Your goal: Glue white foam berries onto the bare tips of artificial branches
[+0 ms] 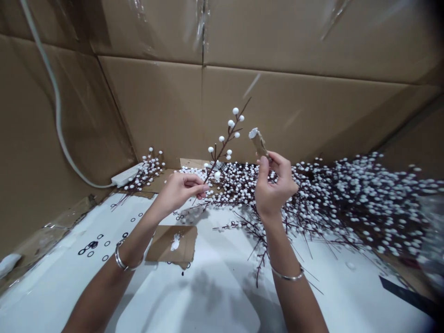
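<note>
**Left hand:** the left hand (180, 192) has its grip clenched around the lower end of a berry stem (225, 143), with thin dark twigs and round white berries.

**Berry stem position:** held up in front of the cardboard wall (156, 106), tilted toward the right hand, above the counter (45, 296).

**Right hand:** the right hand (275, 185) has its grip closed in a pinch on a cardboard scrap (259, 144), which stands tilted, its upper tip coated white.

**Between the hands:** the stem and scrap are near each other, not touching.

**Nearby:** a heap of white-berried branches (329, 199) lies behind and right of the hands, against the wall.

**On the counter:** a cardboard square (163, 243) carrying a white dab (175, 241), with small black rings (92, 245) scattered to its left.

**Back left:** a white power strip (125, 175) with a pale cable (57, 115) running up the wall.

**Wrists:** a silver bangle (121, 259) on the left, a thin silver bracelet (287, 277) on the right.
</note>
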Motion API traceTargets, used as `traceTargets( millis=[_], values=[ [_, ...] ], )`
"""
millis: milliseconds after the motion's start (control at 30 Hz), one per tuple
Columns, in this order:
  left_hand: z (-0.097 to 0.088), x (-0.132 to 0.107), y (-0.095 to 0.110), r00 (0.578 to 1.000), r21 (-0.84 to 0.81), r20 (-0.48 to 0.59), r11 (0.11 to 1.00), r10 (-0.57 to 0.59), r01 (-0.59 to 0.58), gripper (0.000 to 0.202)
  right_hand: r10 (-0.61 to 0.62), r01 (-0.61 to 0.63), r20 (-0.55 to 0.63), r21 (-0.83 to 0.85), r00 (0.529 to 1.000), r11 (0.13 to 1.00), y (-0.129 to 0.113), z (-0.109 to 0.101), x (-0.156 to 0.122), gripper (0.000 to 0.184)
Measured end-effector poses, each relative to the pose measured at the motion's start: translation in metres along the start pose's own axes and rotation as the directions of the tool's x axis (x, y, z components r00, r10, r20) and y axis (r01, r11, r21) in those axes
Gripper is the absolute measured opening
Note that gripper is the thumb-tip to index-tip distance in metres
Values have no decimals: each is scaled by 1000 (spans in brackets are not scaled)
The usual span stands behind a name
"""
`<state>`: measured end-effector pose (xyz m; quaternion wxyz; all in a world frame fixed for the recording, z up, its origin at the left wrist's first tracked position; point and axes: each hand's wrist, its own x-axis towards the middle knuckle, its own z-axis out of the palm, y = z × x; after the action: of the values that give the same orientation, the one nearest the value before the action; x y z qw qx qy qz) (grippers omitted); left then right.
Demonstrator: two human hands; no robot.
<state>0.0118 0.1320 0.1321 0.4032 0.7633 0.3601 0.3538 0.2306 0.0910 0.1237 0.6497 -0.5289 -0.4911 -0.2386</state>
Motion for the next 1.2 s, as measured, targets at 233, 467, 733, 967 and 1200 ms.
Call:
traceTargets(
  millis=[233,467,733,967,1200],
  values=[
    [3,-3,1,999,35,34,999,14,-15,18,-99,95,-23,-111,995,989,1,-2,4,19],
    [4,-3,-1,999,45,41,999,19,-20,20,-114,113,-6,-116,993,987,3,-1,3,20],
    [4,-2,-3,999,32,43,999,21,-23,20,-113,110,-9,-141,994,984,8,0,3,21],
    [3,-2,-1,999,39,40,999,-5,3,19,-160,155,-22,-157,987,975,8,0,3,18],
    [-1,-3,-1,998,51,67,999,-5,1,19,-38,29,-71,-121,997,992,18,-4,9,22]
  ],
)
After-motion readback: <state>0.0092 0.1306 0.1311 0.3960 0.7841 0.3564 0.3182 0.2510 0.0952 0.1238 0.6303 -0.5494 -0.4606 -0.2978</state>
